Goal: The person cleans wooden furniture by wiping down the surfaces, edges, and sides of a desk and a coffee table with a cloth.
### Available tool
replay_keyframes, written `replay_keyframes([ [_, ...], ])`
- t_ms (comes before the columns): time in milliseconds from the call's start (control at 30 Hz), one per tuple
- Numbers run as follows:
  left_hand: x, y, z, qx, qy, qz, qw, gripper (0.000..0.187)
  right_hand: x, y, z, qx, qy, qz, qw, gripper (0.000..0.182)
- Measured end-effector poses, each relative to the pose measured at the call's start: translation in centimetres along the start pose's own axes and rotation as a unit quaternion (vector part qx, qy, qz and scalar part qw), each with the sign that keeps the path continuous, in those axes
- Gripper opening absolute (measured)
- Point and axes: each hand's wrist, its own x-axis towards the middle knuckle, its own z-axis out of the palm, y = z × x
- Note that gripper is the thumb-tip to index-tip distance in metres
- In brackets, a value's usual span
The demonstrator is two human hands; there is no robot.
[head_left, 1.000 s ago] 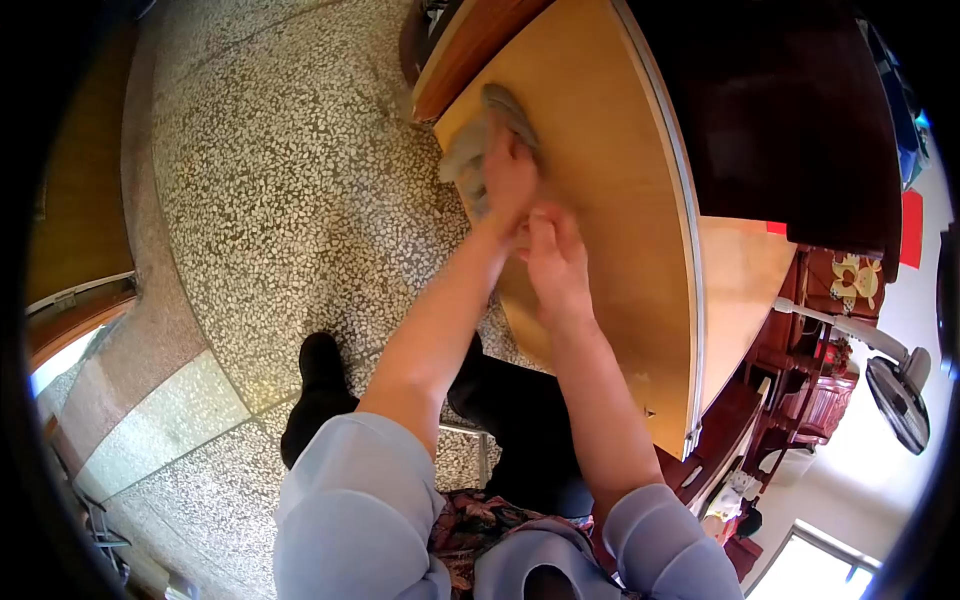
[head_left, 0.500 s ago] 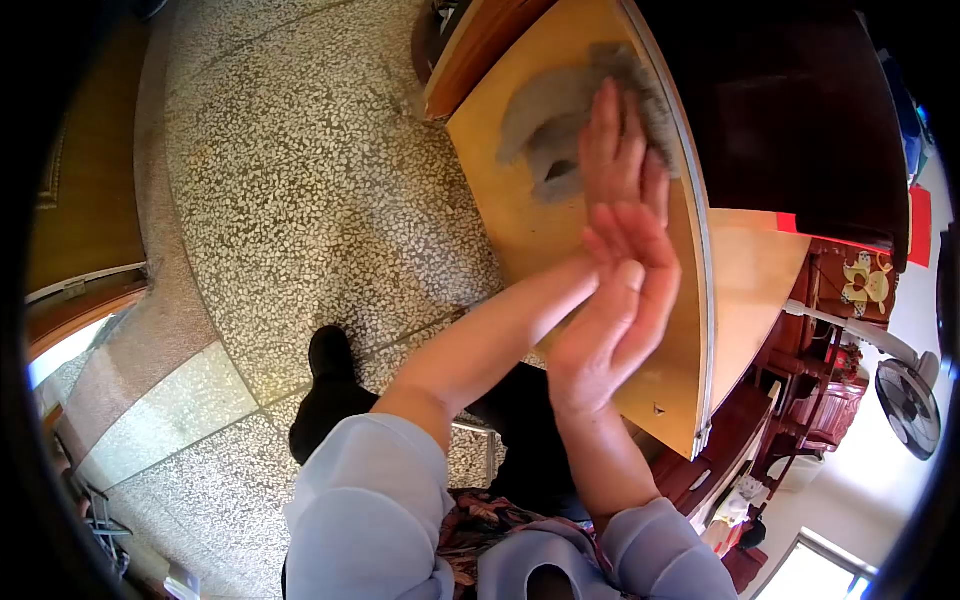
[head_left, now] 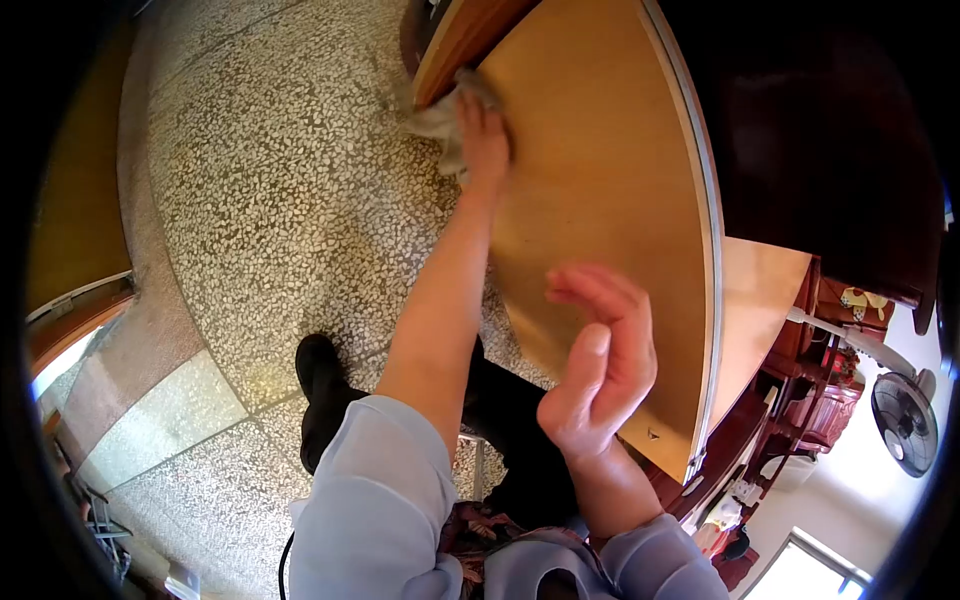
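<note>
Pressing one grey cloth [head_left: 438, 124], one left hand [head_left: 482, 142], fingers outstretched, one right hand [head_left: 618, 376], fingers loosely curled

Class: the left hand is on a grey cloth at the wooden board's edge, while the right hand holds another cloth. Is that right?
Not quite. In the head view, the right hand is loosely curled and empty. The left hand is on a grey cloth at the edge of the wooden board, as stated.
</note>
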Motion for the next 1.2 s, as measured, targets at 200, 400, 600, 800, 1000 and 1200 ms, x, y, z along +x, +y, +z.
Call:
replay_keyframes([
  [200,-1.2,0.2,0.4,-0.096,0.026,-0.103,0.990,0.058,0.5,1.1,-0.7,-0.073,0.001,-0.021,0.997,0.024],
  [400,-3.7,12.0,3.1,0.043,0.042,0.235,0.970,0.055,0.6,1.4,-0.9,-0.078,0.051,-0.030,0.995,0.022],
  [600,-8.3,16.9,4.4,0.094,0.068,0.343,0.932,0.053,0.1,0.6,-2.1,-0.076,0.118,-0.015,0.990,0.022],
  [800,-17.9,15.4,3.5,0.100,-0.045,0.358,0.927,0.050,-0.2,-1.5,-3.3,-0.097,0.199,-0.066,0.973,0.038],
  [1000,-23.5,9.8,0.6,0.142,-0.156,0.341,0.916,0.051,-1.0,-4.7,-3.3,-0.003,0.208,0.012,0.978,0.035],
  [1200,-23.3,4.6,0.5,0.139,-0.110,0.209,0.962,0.053,-4.5,-2.1,-6.2,0.002,0.059,0.125,0.990,0.028],
])
